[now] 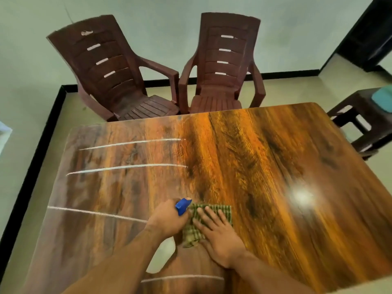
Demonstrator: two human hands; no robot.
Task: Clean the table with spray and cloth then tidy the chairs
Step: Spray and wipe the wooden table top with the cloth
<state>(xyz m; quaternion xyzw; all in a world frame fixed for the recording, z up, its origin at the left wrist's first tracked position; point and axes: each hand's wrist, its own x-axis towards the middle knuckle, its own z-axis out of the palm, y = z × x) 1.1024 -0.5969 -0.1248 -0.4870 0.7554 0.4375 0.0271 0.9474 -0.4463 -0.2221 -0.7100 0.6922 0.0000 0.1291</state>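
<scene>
Curled tight round the neck of a spray bottle (165, 252): the left hand (167, 219), fingers wrapped, grip fully closed on it. Ahead of the knuckles, the blue nozzle (182, 206), aimed away across the table; pale bottle body hanging back under the wrist, low over the wood.

Immediately right of that grip, touching it: a green checked cloth (214, 210), lying on the glossy wooden table (265, 149). Laid flat on top of the cloth: the right hand (219, 232), fingers straight and slightly spread, palm down, pressing rather than clasping. Far edge of the cloth showing past the fingertips; near corner bunched up between the two wrists.

Left of the bottle grip and farther out: thin white streaks (127, 167) across the tabletop, roughly parallel; one more nearer than the hands, between the forearms. Right of the flat hand, well apart: a bright spot of glare (302, 196) on the wood.

Well beyond both hands, past the table's far edge: two dark brown plastic chairs side by side, facing the table. Of these, the left chair (118, 81) turned at a slight angle, the right chair (220, 71) squarer, armrests close together, whether touching not clear. Seat fronts right at the table's far edge. Far off to the right of the flat hand, beyond the table's corner: a dark stool (360, 117) with something teal (384, 98) on top, blurred at the frame edge.
</scene>
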